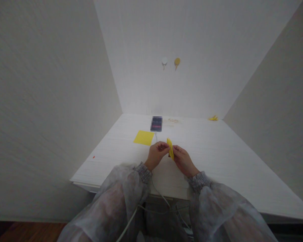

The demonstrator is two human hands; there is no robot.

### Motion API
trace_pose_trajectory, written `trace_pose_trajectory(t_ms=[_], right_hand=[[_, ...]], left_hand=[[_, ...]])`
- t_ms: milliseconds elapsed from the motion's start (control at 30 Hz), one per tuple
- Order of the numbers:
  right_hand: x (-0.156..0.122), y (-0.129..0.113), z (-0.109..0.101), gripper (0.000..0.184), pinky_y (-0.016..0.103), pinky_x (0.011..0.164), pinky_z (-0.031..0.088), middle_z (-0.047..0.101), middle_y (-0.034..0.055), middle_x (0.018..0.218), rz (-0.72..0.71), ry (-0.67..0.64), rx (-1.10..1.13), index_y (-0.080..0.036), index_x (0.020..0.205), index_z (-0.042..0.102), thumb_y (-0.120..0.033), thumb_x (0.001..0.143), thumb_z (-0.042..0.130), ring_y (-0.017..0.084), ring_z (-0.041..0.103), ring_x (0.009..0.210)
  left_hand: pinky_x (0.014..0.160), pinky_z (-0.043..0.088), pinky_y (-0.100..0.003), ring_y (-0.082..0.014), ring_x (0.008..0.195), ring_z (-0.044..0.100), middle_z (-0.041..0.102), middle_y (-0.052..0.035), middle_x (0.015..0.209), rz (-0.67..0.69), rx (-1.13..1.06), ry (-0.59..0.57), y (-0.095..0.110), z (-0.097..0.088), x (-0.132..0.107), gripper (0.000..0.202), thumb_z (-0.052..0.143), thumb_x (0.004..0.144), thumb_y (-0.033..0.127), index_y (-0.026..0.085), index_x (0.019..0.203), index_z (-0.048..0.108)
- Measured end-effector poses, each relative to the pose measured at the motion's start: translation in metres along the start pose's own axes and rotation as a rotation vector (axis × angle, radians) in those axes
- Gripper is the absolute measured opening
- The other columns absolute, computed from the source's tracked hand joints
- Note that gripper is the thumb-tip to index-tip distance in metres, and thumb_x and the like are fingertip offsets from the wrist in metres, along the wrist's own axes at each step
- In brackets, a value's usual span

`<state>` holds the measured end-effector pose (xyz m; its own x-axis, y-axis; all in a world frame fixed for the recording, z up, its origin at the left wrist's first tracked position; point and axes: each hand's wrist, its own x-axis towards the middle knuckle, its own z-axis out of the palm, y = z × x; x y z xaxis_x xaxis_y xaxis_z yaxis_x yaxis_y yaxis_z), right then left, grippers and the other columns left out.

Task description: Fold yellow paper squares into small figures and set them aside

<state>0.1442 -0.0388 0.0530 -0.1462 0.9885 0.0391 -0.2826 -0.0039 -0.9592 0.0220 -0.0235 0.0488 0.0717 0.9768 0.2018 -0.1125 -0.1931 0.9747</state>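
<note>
A small folded piece of yellow paper (170,148) is held upright between my two hands, above the white table. My left hand (157,155) pinches its left side with thumb and fingertips. From the right, my right hand (183,160) grips its other side, fingers pressed together. Left of the hands, a flat sheet of yellow paper (143,137) lies on the table. Behind it is a dark phone-like device (156,124), its screen blurred out, with a pale cable running from it toward me.
The white table (217,161) has walls on three sides. A folded yellow paper piece (213,118) lies at the back right corner. Two hooks, white (164,61) and yellow (177,62), hang on the back wall. A cable (158,190) crosses the front edge. An orange scrap (93,157) lies left.
</note>
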Motion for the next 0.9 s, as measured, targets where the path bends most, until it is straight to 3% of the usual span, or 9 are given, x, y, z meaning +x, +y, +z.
trace_pose_trajectory(t_ms=[300,533,900], right_hand=[[0.004,0.01,-0.005,0.023,0.026,0.053,0.033,0.049,-0.0026,0.058,-0.126,0.077,-0.227,-0.02,0.071,0.046,-0.043,0.072,0.051,0.013,0.044,0.054],[0.007,0.012,-0.006,0.022,0.028,0.054,0.035,0.047,-0.0018,0.061,-0.213,0.116,-0.325,-0.021,0.071,0.043,-0.043,0.072,0.05,0.014,0.044,0.057],[0.006,0.015,-0.006,0.022,0.026,0.048,0.033,0.045,-0.0022,0.06,-0.21,0.127,-0.366,-0.021,0.073,0.044,-0.041,0.071,0.053,0.013,0.041,0.053]], left_hand=[[0.056,0.046,-0.023,-0.0087,0.055,0.055,0.059,0.0001,0.064,-0.06,-0.024,-0.017,-0.007,0.005,0.003,0.023,0.064,0.06,0.03,0.013,0.073,0.055],[0.058,0.046,-0.024,-0.0102,0.057,0.056,0.061,-0.0012,0.064,-0.068,-0.02,0.012,-0.001,0.009,0.001,0.025,0.064,0.06,0.031,0.012,0.073,0.057],[0.058,0.046,-0.025,-0.0087,0.054,0.054,0.058,0.0011,0.058,-0.101,-0.085,0.056,0.002,0.008,0.003,0.023,0.067,0.056,0.027,0.012,0.069,0.056]])
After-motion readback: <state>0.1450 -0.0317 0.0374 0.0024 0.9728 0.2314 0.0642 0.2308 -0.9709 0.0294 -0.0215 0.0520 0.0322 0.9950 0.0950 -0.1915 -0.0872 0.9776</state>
